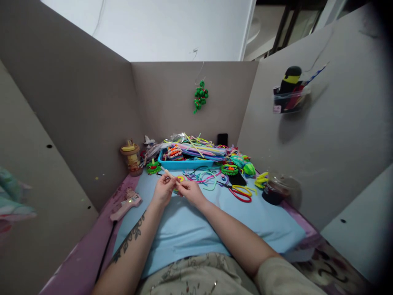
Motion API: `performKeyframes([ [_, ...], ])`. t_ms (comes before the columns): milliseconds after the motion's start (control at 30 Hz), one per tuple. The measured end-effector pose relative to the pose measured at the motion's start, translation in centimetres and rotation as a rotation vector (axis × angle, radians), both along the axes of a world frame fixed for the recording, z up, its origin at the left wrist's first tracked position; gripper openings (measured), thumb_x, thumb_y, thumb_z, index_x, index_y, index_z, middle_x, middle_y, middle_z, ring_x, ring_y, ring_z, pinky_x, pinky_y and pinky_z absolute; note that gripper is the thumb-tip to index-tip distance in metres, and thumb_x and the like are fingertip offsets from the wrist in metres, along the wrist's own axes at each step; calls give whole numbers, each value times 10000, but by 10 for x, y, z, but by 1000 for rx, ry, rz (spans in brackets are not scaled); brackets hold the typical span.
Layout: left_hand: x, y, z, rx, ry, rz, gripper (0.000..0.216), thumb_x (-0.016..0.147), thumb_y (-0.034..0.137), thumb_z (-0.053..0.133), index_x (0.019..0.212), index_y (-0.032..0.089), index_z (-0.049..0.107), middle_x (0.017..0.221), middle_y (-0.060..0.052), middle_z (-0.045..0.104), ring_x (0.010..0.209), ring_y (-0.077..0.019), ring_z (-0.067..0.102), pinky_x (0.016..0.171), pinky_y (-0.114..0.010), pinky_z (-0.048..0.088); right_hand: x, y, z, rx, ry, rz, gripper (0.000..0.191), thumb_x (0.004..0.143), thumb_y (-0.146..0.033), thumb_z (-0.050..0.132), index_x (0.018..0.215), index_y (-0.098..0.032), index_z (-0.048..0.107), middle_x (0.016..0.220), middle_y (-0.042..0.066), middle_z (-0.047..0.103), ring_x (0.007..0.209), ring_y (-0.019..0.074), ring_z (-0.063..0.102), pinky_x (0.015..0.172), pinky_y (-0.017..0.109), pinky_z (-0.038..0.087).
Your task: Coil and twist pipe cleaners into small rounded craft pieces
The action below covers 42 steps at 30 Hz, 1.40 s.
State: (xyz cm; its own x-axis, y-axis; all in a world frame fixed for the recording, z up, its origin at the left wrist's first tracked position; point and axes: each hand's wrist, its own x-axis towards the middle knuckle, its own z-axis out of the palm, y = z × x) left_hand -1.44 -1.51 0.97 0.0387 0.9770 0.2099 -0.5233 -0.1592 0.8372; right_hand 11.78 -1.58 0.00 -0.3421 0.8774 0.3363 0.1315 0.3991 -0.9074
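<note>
Both hands meet over the light blue cloth at the middle of the table. My left hand is closed in a pinch on a pale thin stick, whose whitish end sticks out up and to the left. My right hand pinches close beside it, its fingertips at the stick's lower end. Whether the stick is a pipe cleaner or something else is too small to tell. A small yellow and green piece shows partly behind the fingers, mostly hidden by them.
Behind the hands stands a blue tray heaped with colourful pipe cleaners. Red-handled scissors lie to the right, near a dark tub. At left lies a pink glue gun with a black cord. Grey panels enclose the table.
</note>
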Motion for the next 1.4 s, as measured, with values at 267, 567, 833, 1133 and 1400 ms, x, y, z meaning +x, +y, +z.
performKeyframes([
  [267,2,4,-1,-61,-70,73,415,489,285,851,759,125,578,646,-18,664,584,-112,616,577,-208,473,-6,-6,0,213,-287,-332,295,823,-349,515,594,-174,576,541,6,566,507,100,478,497,220,301],
  [567,-4,1,-5,-77,-50,-164,366,634,329,781,893,140,604,846,-74,683,696,-157,655,601,-244,520,0,1,4,-553,385,405,368,747,-508,599,737,-147,531,535,-17,582,385,67,487,385,176,367],
  [833,-4,-2,-7,-62,61,-296,372,711,356,712,977,99,670,649,-58,628,639,-185,644,586,-266,500,6,6,-1,-662,453,494,264,772,-413,593,754,-159,519,469,-36,535,351,73,445,333,171,299],
  [1133,3,-4,-4,-42,91,-171,367,662,414,728,832,98,651,477,15,529,369,-132,520,421,-268,432,-6,0,4,-421,275,231,426,784,-595,499,688,-181,470,471,-41,517,355,63,424,365,177,298],
  [1400,8,-1,-2,-111,6,60,373,487,356,834,686,82,679,646,-50,645,604,-129,594,583,-234,459,-9,-5,3,285,-285,-311,220,876,-264,424,711,-177,542,661,38,599,622,133,546,581,243,378],
])
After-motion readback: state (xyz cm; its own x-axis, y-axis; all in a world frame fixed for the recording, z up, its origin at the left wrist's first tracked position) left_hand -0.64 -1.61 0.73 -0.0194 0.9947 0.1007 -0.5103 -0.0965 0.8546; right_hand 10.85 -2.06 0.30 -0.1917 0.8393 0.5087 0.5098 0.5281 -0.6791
